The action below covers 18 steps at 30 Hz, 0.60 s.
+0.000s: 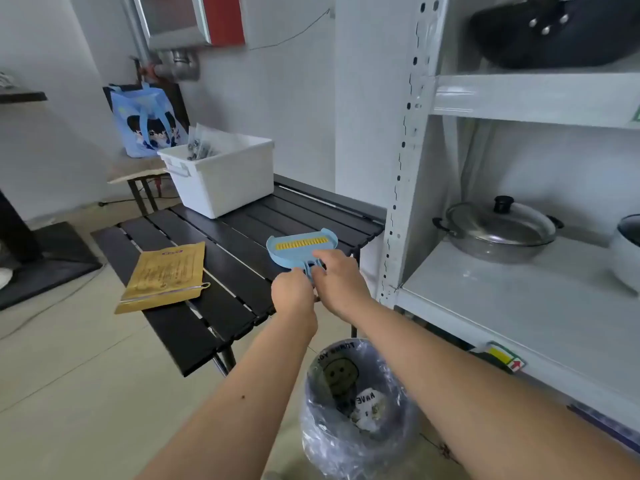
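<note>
Dustpan [300,251] handle gripped by left hand [293,293] and right hand [341,279] at table [225,306] edge; a slip could tip it floorward

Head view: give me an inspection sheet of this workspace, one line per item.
Surface: black slatted table, partly bare.
Job's things: blue dustpan with a yellow comb, on the table's near right corner.
Clutter: white bin holding bagged small parts; yellow pouch lying flat.
Grips: left hand and right hand both hold the dustpan's handle end.
Cables: thin wire along the wall; cord on the floor at left.
Surroundings: lined waste bin on the floor below the arms; white shelf with lidded pot; blue bag behind.
</note>
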Each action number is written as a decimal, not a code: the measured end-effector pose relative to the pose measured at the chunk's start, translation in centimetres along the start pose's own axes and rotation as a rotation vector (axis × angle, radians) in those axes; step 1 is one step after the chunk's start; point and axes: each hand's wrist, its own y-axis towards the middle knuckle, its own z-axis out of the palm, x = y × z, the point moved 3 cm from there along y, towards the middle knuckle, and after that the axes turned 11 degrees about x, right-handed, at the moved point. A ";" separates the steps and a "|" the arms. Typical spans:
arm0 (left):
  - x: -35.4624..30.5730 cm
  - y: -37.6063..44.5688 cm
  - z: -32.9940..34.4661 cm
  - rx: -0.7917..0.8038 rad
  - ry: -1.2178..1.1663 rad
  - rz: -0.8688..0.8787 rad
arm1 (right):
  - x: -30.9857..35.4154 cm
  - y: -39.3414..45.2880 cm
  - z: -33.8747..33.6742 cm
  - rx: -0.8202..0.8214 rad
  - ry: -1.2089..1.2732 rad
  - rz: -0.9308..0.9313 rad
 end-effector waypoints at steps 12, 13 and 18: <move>0.8 1.0 1.0 0.140 -0.444 -0.179 | -0.1 3.1 -0.2 0.399 -0.330 0.055; 0.9 0.9 1.0 0.153 -0.453 -0.182 | 0.1 3.2 -0.3 0.392 -0.357 0.043; 1.2 0.7 0.6 0.199 -0.474 -0.210 | 0.5 3.8 -0.6 0.424 -0.551 0.004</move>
